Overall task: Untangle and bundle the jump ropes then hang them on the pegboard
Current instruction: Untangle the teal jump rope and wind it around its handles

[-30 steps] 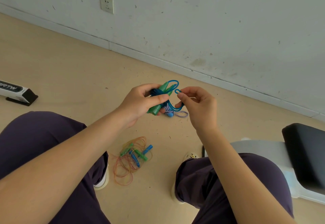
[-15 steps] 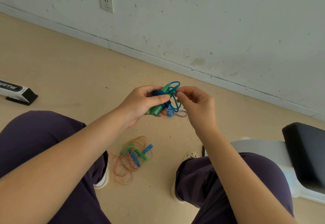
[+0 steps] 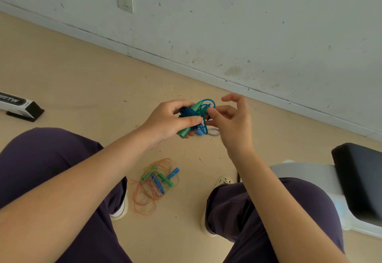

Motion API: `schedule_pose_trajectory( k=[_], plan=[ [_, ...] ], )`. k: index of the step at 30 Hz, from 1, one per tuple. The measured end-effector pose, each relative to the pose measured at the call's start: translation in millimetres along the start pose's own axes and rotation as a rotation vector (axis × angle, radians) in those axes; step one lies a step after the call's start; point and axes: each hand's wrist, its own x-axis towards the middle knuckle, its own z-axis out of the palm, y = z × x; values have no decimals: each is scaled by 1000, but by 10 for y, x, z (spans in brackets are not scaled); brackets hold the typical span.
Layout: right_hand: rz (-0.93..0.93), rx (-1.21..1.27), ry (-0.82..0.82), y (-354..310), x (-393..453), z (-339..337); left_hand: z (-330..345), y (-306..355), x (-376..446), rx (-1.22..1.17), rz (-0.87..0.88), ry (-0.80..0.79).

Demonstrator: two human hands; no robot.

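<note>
Bundling is the step in hand: a seated person holds a blue jump rope with green handles above the floor, while a second, orange tangle lies near, between the feet, still to be sorted. The left hand clasps the coiled bundle; the right hand, fingers half spread, pinches a loop at its far end. Next, by the look of it, that loop needs tucking to lock the coil.

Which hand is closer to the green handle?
Left. The left hand grips the green handle with the blue rope bundle; the right hand is beside it, its fingertips at the blue loops.
</note>
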Motion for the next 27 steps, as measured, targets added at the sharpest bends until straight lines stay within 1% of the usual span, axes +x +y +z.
schedule_pose_trajectory(
  k=[4,8,10,13,17,21,24,27],
  plan=[
    [-82,-112,-95,-34,2,-26,-46,29,8,-12,-19,-41],
    [-55,-174,-183,-65,8,-68,-102,63,-2,18,-16,-124],
    [-56,-191,-196,-87,11,-99,-107,57,-14,17,-13,-132],
    [-79,-258,-192,-98,2,-111,-99,29,-20,28,-5,-105],
    [-29,-282,-204,-89,-5,-90,-78,10,-3,80,4,-76],
    [16,-331,-261,-36,22,-103,-79,-43,24,170,14,-74],
    [-28,-410,-281,-5,42,-120,-78,-32,16,206,15,-97],
    [-104,-533,-252,16,49,-124,-93,0,9,270,-1,-138]
  ],
)
